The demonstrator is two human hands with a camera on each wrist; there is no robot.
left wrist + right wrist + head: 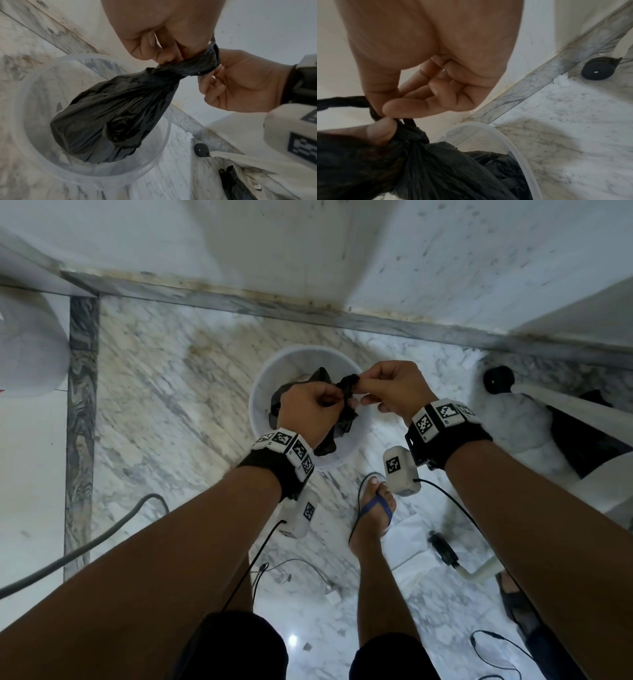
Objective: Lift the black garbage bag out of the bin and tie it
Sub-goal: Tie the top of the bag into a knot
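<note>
The black garbage bag hangs bunched over the mouth of the translucent white bin, its lower end down inside the rim. Its neck is twisted into a thick rope stretched between both hands. My left hand pinches the neck just above the bag's bulge; its thumb presses the plastic. My right hand grips the free end of the twist, with a strand looping off to the left behind its fingers. The bin stands on the marble floor by the wall.
A black caster wheel on a white frame stands right of the bin, with another black bag lying there. Cables trail over the floor near my sandalled foot. A pale round object sits at the left.
</note>
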